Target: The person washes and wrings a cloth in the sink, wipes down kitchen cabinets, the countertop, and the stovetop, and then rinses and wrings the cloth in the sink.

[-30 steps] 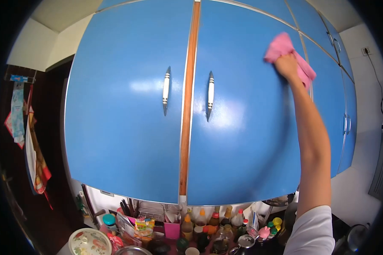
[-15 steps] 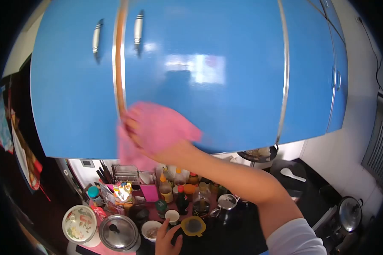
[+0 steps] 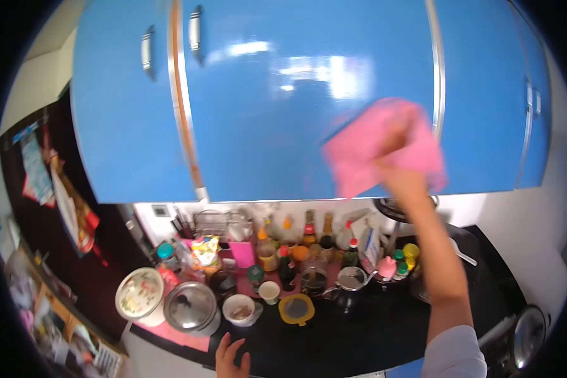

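Note:
My right hand (image 3: 402,165) presses a pink cloth (image 3: 359,151) flat against the blue cabinet door (image 3: 264,126), close to the metal strip at the door's right side. Some of its fingers are covered by the cloth and blurred. Low in the view, my left hand (image 3: 232,358) hovers near the front edge of the black counter (image 3: 277,353) with its fingers apart and nothing in them. Just beyond it are a white bowl (image 3: 239,310) and a yellow-rimmed strainer or lid (image 3: 296,309).
A floral lidded pot (image 3: 140,295) and a steel pot (image 3: 192,307) stand at the counter's left. Several bottles (image 3: 287,268) line the back wall, with a pink holder (image 3: 242,254) among them. A wok lid (image 3: 529,337) is at the lower right.
My right hand has swept the pink cloth rightward and up across the door, from its left edge to near its right edge. My left hand has moved slightly down and left.

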Demonstrator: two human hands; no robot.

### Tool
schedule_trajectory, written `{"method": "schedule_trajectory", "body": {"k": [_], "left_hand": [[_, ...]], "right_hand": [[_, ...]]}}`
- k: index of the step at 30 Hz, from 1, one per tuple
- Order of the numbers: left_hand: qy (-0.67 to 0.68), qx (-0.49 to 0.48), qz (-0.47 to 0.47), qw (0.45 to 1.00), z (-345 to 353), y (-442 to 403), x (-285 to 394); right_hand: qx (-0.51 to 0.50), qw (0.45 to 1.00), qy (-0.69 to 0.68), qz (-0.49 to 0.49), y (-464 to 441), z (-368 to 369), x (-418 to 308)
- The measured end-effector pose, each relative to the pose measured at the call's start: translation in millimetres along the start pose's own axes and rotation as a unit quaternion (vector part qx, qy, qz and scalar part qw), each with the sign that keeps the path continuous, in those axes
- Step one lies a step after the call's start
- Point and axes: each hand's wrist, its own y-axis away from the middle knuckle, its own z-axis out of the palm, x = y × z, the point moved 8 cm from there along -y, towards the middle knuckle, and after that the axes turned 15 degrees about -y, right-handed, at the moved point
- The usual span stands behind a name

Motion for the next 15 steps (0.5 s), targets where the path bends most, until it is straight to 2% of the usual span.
{"method": "schedule_trajectory", "body": {"k": [1,3,4,5,6,7,8,10,12,14,15], "left_hand": [[-0.075,0.038,0.034,0.996,-15,7,0],[-0.066,0.036,-0.037,0.996,-28,16,-19],[-0.042,0.017,-0.088,0.995,-31,21,-31],[-0.04,0.022,-0.095,0.994,-36,21,-34],[-0.042,0.03,-0.106,0.993,-40,20,-37],[-0.027,0.021,-0.1,0.994,-40,16,-39],[-0.011,0.011,-0.09,0.996,-38,12,-42],[0.006,0.007,-0.088,0.996,-36,4,-51],[0.033,-0.015,-0.059,0.998,-34,-5,-60],[0.026,-0.013,-0.041,0.999,-41,-11,-77],[0.077,-0.043,-0.069,0.994,-43,-12,-92]], "right_hand": [[0.023,0.895,0.404,-0.19,-7,-17,-7],[0.094,0.88,0.371,-0.28,-16,-28,-44],[0.092,0.886,0.351,-0.287,-19,-20,-63],[-0.006,0.921,0.387,-0.051,-31,-11,-43],[-0.109,0.889,0.405,0.186,-17,-3,-12],[-0.083,0.912,0.402,0.016,-4,19,-21],[-0.05,0.908,0.388,-0.153,19,43,-28],[-0.115,0.904,0.349,-0.218,43,109,-46],[-0.061,0.968,0.109,-0.219,55,170,-61],[-0.123,0.958,0.14,-0.219,57,226,-74],[-0.121,0.958,0.14,-0.221,55,252,-87]]}}
